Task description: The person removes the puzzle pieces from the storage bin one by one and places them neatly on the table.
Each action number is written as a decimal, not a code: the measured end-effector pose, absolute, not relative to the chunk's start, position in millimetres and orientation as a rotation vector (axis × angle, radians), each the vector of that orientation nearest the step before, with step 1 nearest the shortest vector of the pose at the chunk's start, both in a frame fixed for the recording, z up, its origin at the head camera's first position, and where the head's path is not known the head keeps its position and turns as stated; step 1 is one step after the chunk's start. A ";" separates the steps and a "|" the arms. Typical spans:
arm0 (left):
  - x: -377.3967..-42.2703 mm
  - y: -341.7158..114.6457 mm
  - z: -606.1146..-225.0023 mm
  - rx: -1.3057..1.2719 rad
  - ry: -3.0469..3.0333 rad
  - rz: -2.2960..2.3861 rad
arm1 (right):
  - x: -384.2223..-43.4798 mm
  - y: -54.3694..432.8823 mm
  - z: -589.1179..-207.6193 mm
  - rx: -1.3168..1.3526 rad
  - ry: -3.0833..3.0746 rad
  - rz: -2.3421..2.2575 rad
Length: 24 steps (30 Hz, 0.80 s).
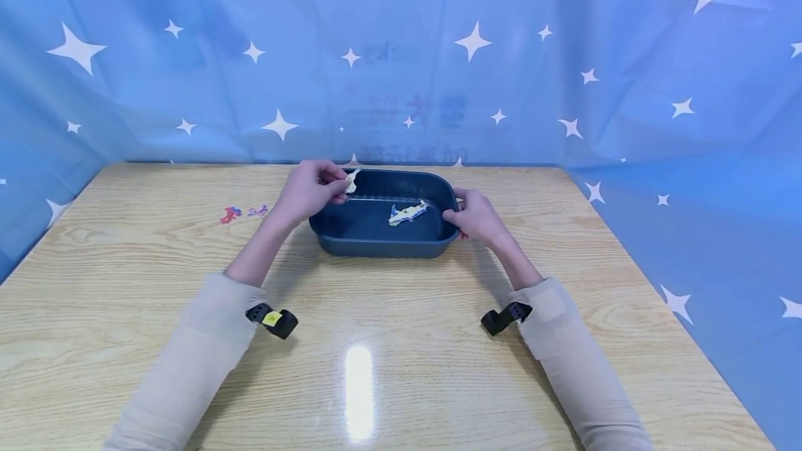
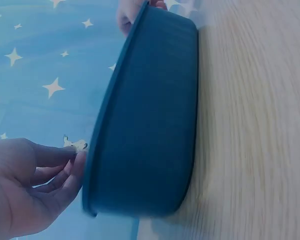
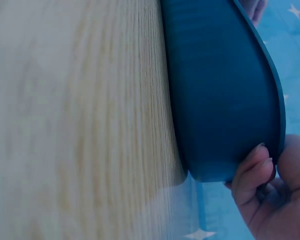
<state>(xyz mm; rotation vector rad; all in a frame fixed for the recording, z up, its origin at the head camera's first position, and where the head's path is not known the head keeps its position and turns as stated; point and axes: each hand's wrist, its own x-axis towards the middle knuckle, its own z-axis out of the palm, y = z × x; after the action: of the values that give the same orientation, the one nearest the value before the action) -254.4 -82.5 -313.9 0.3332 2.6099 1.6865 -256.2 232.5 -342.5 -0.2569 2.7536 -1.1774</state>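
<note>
A dark blue rectangular bin (image 1: 382, 249) stands on the wooden table. My left hand (image 1: 313, 190) is over the bin's left end and pinches a small cream-coloured, irregular flat scrap (image 1: 353, 180) between thumb and fingers. In the left wrist view that scrap (image 2: 76, 144) pokes out past the fingertips, right by the rim. My right hand (image 1: 477, 218) grips the right end of the bin, thumb over the rim and fingers curled against the outer wall. Inside on the floor of the bin lies a larger cream scrap with blue edges (image 1: 408, 213).
Left of the bin, a small red scrap (image 1: 230, 214) and a purple-blue one (image 1: 257, 211) lie on the table (image 1: 156, 270). A blue curtain with white stars (image 1: 401, 54) hangs behind the table's back edge and along its sides.
</note>
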 end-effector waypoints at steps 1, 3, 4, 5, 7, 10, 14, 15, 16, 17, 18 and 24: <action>-252.8 -86.6 -313.3 0.331 2.619 1.690 | -256.4 232.5 -342.5 -0.258 2.755 -1.176; -249.7 -95.4 -312.9 0.326 2.632 1.702 | -256.3 232.7 -342.3 -0.260 2.757 -1.173; -248.3 -100.1 -313.0 0.323 2.637 1.707 | -256.4 232.7 -342.1 -0.261 2.758 -1.174; -246.5 -104.7 -313.1 0.317 2.641 1.711 | -256.5 232.6 -341.9 -0.260 2.759 -1.174; -243.0 -114.1 -313.4 0.295 2.650 1.713 | -256.2 232.3 -341.2 -0.259 2.757 -1.176; -237.7 -128.0 -314.1 0.242 2.679 1.696 | -256.5 231.9 -340.5 -0.262 2.757 -1.179; -231.5 -143.0 -316.7 0.194 2.709 1.644 | -256.4 231.4 -340.2 -0.267 2.759 -1.183; -229.9 -146.2 -317.8 0.182 2.703 1.634 | -256.8 231.5 -340.6 -0.268 2.758 -1.183; -228.6 -149.2 -319.4 0.173 2.691 1.624 | -256.8 231.4 -340.8 -0.265 2.755 -1.184; -227.1 -151.9 -320.9 0.163 2.683 1.603 | -257.1 231.6 -341.2 -0.263 2.752 -1.184; -225.8 -154.5 -322.7 0.150 2.674 1.576 | -257.0 231.7 -341.5 -0.261 2.749 -1.185; -223.5 -164.5 -336.5 0.129 2.668 1.352 | -256.0 231.8 -342.4 -0.260 2.756 -1.183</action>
<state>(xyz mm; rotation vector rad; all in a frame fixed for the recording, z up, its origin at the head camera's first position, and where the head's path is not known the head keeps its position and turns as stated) -223.5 -164.5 -336.5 0.1293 2.6680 1.3521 -256.0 231.8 -342.4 -0.2603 2.7564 -1.1830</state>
